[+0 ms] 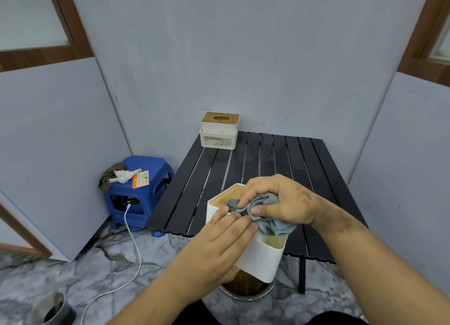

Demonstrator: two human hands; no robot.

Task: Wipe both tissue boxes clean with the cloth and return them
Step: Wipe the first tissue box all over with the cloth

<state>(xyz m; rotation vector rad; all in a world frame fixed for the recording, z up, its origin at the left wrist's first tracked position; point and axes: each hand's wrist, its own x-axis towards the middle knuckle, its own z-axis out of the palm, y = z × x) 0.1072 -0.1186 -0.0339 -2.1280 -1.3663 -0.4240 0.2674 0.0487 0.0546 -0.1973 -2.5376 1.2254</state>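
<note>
Black slatted table, blue plastic stool holding rags and an orange packet, white cable trailing across marble floor

- Held tissue box: smooth white plastic, pale wood lid.
- Cloth: soft, crumpled grey-blue fabric.
- Far-corner tissue box: stained white plastic, wood top.
- Table: matt black slats.
- Stool: glossy blue plastic.
- Floor: polished marble-look.

A bare partitioned room corner: grey wall panels, marble-patterned floor, a black slatted folding table, a blue plastic stool.
</note>
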